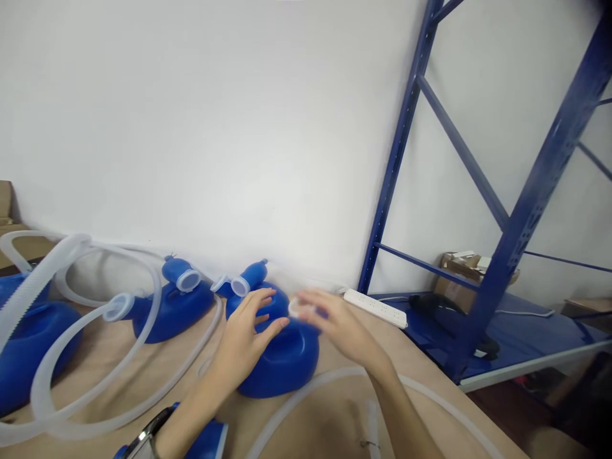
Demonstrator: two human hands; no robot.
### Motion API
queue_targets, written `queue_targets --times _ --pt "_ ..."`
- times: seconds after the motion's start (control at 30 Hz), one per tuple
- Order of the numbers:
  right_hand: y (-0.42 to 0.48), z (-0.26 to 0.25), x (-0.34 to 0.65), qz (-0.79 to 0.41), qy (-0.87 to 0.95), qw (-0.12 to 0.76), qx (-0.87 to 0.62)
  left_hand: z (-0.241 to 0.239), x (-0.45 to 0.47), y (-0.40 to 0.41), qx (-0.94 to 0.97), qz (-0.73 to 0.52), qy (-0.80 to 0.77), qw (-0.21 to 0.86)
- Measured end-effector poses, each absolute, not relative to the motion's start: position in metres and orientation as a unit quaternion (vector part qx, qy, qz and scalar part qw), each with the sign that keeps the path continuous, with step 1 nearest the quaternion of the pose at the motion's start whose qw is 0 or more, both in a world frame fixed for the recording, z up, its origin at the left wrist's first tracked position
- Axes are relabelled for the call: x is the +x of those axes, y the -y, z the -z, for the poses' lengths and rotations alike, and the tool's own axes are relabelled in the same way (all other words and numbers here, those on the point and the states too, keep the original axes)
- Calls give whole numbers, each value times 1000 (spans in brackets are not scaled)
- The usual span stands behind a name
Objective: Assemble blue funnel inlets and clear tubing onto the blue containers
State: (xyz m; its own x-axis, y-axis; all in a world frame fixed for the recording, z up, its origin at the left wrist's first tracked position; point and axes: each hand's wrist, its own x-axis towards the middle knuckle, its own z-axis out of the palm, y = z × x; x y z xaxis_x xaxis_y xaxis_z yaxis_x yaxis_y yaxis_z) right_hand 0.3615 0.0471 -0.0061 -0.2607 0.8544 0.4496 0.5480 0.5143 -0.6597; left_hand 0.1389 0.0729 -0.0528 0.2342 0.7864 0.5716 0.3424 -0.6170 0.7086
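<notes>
My left hand (248,325) is open, thumb and fingers apart, over the left side of a blue plastic bottle (282,366) with a moulded grip. Facing it from the right, my right hand (329,319) has fingers smeared by motion. A white round cap or rim (295,308) shows by those fingertips; whether they hold it I cannot tell. Just behind the bottle lies a small blue funnel-shaped piece (252,275) with a white rim. A translucent hose (306,395) curves across the table in front of the bottle and passes under my right forearm.
Further left are another blue bottle (176,315), a corrugated hose (38,280) in loops and a larger blue bottle (33,344). A white power strip (375,307) lies at the table's right edge. Beyond it stands a blue metal rack (530,197) holding a cardboard box (454,290).
</notes>
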Motion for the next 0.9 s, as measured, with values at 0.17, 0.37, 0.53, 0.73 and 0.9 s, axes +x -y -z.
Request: queue_targets --times 0.17,0.37,0.53,0.73,0.9 --pt "-71 25 417 -169 693 404 -573 85 141 -96 844 -246 -447 166" --pt "-91 63 439 -257 682 370 -575 93 143 -92 847 -176 -463 191" --pt "-86 65 443 -305 676 362 -565 83 139 -89 847 -154 -462 210" --pt "-84 69 429 -301 694 362 -544 84 138 -89 848 -146 -461 215" --pt "-84 86 417 -253 693 388 -552 90 139 -92 851 -144 -464 201"
